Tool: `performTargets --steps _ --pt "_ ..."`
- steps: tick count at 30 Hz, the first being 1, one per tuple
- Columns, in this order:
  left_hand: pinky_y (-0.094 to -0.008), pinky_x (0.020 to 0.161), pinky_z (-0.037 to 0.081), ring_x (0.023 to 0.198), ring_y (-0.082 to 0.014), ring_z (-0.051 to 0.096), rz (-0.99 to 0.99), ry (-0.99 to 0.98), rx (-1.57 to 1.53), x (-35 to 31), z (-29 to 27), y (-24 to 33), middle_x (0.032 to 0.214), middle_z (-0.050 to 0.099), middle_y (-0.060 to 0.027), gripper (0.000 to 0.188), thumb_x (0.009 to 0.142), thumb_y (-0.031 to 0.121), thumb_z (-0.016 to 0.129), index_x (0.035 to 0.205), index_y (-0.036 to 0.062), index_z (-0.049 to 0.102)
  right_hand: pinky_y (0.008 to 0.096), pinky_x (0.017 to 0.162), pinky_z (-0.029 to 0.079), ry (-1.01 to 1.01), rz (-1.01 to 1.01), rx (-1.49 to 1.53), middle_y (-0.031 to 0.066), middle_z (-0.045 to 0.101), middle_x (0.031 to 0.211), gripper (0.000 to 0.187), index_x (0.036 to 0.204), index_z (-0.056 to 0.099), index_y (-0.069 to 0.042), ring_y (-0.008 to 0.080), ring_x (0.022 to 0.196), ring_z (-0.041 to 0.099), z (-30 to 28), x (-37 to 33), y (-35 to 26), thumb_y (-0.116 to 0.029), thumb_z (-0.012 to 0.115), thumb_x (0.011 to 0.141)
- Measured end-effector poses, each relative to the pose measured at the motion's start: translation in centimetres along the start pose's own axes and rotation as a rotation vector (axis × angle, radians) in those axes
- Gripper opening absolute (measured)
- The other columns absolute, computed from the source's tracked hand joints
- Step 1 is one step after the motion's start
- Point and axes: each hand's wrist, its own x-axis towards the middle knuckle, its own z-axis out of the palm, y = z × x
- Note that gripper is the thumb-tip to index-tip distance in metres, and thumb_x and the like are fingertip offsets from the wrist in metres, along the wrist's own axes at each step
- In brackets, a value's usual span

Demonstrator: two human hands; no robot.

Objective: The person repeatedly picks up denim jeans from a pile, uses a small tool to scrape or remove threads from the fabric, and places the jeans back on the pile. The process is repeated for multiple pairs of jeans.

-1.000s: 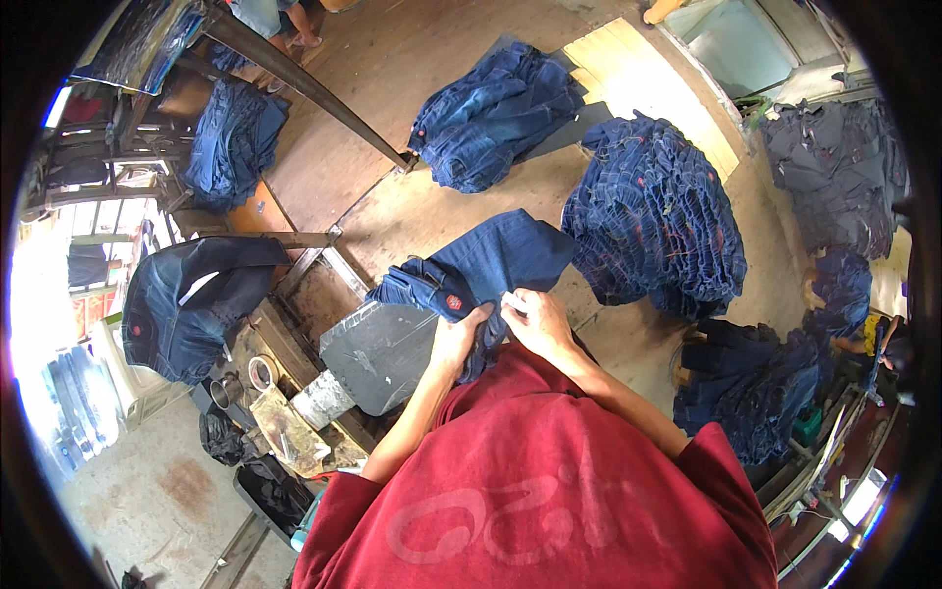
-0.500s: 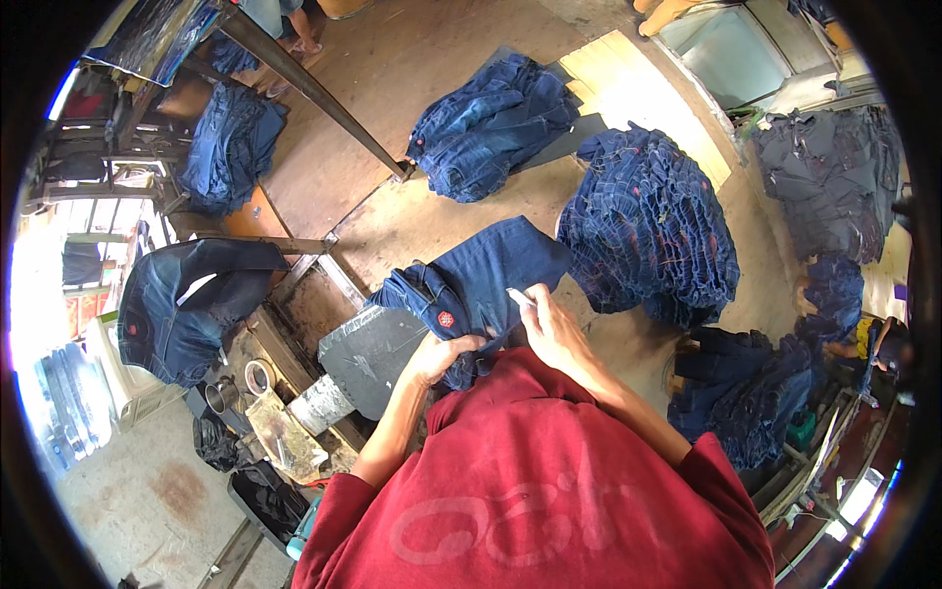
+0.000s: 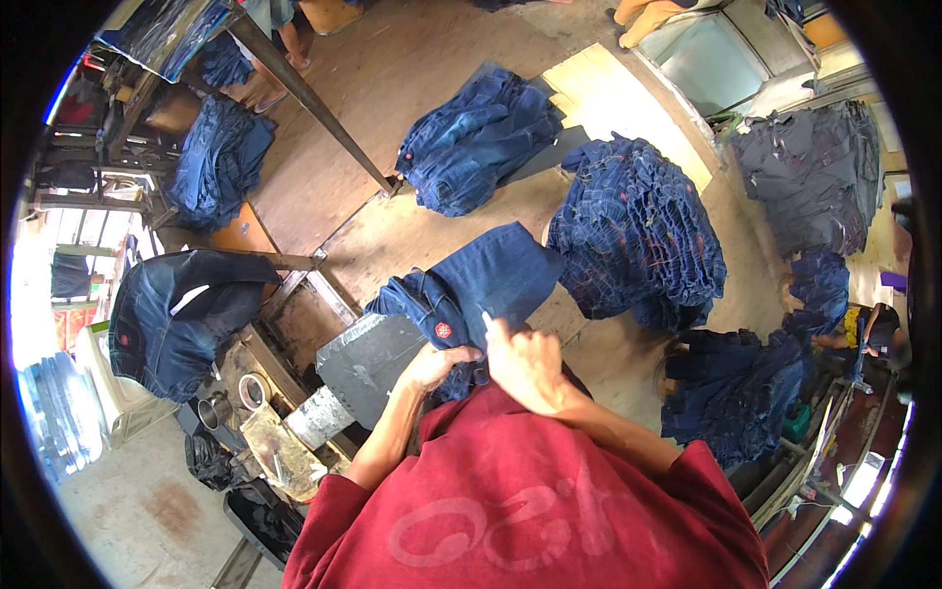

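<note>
A pair of dark blue jeans [image 3: 505, 270] with a round red patch lies in front of me, its far end resting over a dark board [image 3: 358, 358]. My left hand [image 3: 439, 368] is closed on the bunched near edge of the jeans, below the patch. My right hand [image 3: 528, 365] is closed around a small white stick-like piece [image 3: 487, 320], its tip showing past the fingers over the denim. Whether that piece is chalk or a tool I cannot make out. Both hands are close together, just above my lap.
Stacks of jeans [image 3: 638, 231] and more denim [image 3: 479, 137] stand ahead on the floor. Another pair of jeans [image 3: 186, 319] hangs at the left, near a tape roll [image 3: 255, 391]. Dark grey garments [image 3: 812, 177] pile up at the right. A metal post [image 3: 314, 98] slants across the far left.
My right hand has moved left and nearer to my body with the white piece, close beside my left hand. The left hand keeps its grip on the jeans. The view has shifted slightly.
</note>
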Motion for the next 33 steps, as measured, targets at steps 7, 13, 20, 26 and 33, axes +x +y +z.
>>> performTargets --steps 7,13,20,26,33 --pt "-0.0372 0.093 0.060 0.098 -0.0226 0.075 0.025 0.002 0.016 -0.4 0.5 0.3 0.112 0.080 -0.0102 0.031 0.085 -0.005 0.076 0.116 -0.0020 0.078 0.0459 0.049 0.057 0.018 0.057 0.083 0.0138 0.069 0.058 0.021 0.114 0.066 -0.004 0.0310 0.050 0.071 0.3 0.0 -0.6 -0.019 0.065 0.099" --pt "-0.0378 0.093 0.060 0.099 -0.0231 0.076 0.041 -0.018 -0.011 -0.2 0.2 0.1 0.112 0.080 -0.0112 0.030 0.085 -0.005 0.075 0.115 -0.0027 0.078 0.0467 0.048 0.057 0.032 0.121 0.064 0.0135 0.069 0.059 0.021 0.117 0.065 -0.005 0.0332 0.050 0.071 0.4 0.3 -0.3 -0.020 0.063 0.102" --pt "-0.0395 0.103 0.058 0.108 -0.0255 0.075 0.026 0.297 -0.174 -2.8 -1.6 -0.8 0.115 0.079 -0.0112 0.032 0.090 0.005 0.082 0.121 -0.0031 0.076 0.0489 0.051 0.054 0.287 0.357 0.592 0.0117 0.068 0.065 0.019 0.112 0.060 -0.009 0.0363 0.051 0.067 5.0 -0.7 7.0 -0.024 0.069 0.104" --pt "-0.0358 0.112 0.050 0.115 -0.0137 0.067 -0.254 -0.048 0.506 -11.6 -5.6 -0.6 0.123 0.078 -0.0016 0.045 0.092 0.020 0.090 0.131 0.0018 0.075 0.0259 0.038 0.023 -0.271 1.221 1.444 -0.0125 0.035 0.054 0.052 0.079 0.049 -0.026 0.0034 0.040 0.030 12.1 2.5 18.4 -0.062 0.084 0.092" --pt "-0.0328 0.102 0.051 0.108 -0.0116 0.063 -0.009 -0.001 0.432 -6.0 -4.6 -1.3 0.117 0.075 0.0039 0.038 0.101 0.029 0.082 0.130 0.0058 0.076 0.0255 0.036 0.022 0.195 1.145 1.399 -0.0107 0.032 0.055 0.056 0.067 0.040 -0.025 0.0048 0.039 0.030 12.6 13.0 25.2 -0.034 0.088 0.095"
